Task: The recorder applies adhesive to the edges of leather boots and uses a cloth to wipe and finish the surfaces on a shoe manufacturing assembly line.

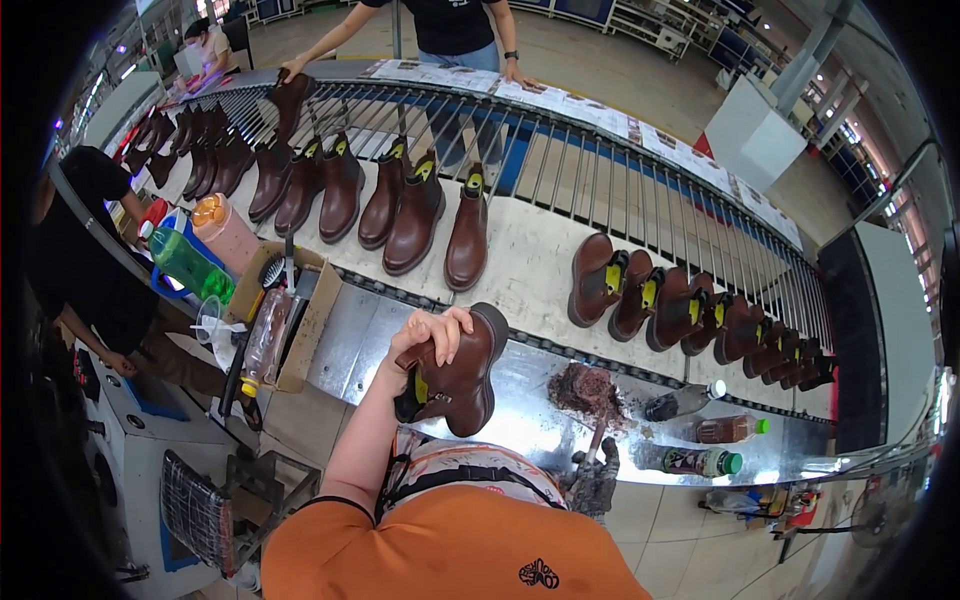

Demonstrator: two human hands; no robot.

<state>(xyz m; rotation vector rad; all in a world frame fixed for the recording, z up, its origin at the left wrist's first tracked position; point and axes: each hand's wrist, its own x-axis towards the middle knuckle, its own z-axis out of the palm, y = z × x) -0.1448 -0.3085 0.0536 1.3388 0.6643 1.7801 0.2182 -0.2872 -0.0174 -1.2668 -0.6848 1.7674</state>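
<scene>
Your left hand (pixel 432 335) was closed over the upper rear of a brown boot (pixel 458 372), fingers curled across the heel and collar, thumb side hidden against the leather. The boot was held clear of the steel bench (pixel 345 345), close in front of your chest, between you and the conveyor (pixel 520 270). Its long axis ran from the sole, turned up and away from you toward the belt, down to the shaft opening with its yellow lining tag, which pointed back at your body; the boot lay directly under and to the right of the gripping hand. Your right hand was not visible, so its state could not be told; the left was the only hand on the boot. To the right of the boot, on the bench, a worn brush (pixel 590 395) lay beside three bottles (pixel 700 432). To your left stood a cardboard box (pixel 285 315) of tools and a green bottle (pixel 185 262). More boots stood upright in a row (pixel 400 210) on the belt beyond, others lay on their sides (pixel 670 305) further right. Another person's hand (pixel 292 70) rested on a boot at the far rail.
</scene>
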